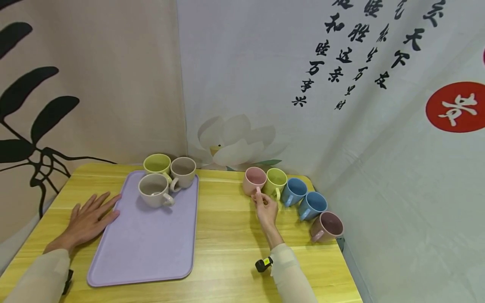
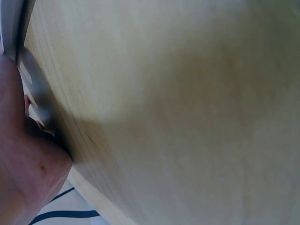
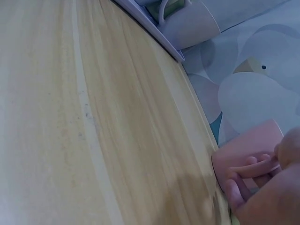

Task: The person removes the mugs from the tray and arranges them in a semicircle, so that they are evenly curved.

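Note:
My right hand point(image 1: 267, 211) pinches the handle of a pink mug point(image 1: 251, 182) at the table's back edge. The right wrist view shows its fingers curled at the side of that mug point(image 3: 251, 143). Close on its right stands a yellow-green mug point(image 1: 275, 178). Flat and spread, my left hand point(image 1: 86, 222) rests on the table, its fingertips at the left rim of a lilac tray point(image 1: 151, 248). At the tray's far end stand a yellow-green mug point(image 1: 157, 163), a grey-beige mug point(image 1: 183, 171) and a pale grey mug point(image 1: 153, 189).
Two blue mugs point(image 1: 294, 191) and a mauve mug point(image 1: 327, 227) continue the row along the table's right edge. Printed cloth point(image 1: 242, 63) hangs right behind the wooden table point(image 1: 223, 240). A small black device point(image 1: 262, 264) sits at my right wrist.

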Demonstrator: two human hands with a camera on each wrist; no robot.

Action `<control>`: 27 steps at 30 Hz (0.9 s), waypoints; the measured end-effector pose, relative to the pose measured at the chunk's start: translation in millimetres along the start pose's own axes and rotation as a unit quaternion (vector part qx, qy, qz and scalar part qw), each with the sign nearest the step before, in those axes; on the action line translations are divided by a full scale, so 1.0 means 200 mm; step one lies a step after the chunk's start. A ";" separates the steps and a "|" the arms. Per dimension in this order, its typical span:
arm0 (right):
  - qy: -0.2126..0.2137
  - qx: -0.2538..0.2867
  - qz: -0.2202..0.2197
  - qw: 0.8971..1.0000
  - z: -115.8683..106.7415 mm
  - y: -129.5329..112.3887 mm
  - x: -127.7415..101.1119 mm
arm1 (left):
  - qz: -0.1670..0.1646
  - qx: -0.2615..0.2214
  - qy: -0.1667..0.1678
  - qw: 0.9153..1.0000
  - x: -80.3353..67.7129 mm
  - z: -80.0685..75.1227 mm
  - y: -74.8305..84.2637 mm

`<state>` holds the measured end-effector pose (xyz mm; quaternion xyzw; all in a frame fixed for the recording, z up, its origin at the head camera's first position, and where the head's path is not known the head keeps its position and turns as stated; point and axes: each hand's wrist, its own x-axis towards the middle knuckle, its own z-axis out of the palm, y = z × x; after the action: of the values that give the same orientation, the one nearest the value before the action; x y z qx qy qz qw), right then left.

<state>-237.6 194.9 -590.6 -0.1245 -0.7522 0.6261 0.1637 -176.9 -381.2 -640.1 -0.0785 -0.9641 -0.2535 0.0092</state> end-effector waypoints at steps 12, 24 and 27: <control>-0.025 -0.028 -0.018 0.999 -0.02 0.00 -0.01 | -0.009 -0.003 -0.010 1.000 0.00 0.00 0.00; -0.014 -0.053 -0.047 0.997 -0.02 0.00 -0.02 | -0.005 -0.009 -0.008 1.000 0.00 0.01 -0.02; -0.011 -0.059 -0.052 0.997 -0.02 -0.01 -0.03 | -0.003 -0.010 -0.005 1.000 0.00 0.02 -0.03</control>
<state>-230.1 196.3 -588.4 -0.0879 -0.7947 0.5729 0.1806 -178.3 -384.2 -645.3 -0.0768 -0.9618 -0.2627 0.0033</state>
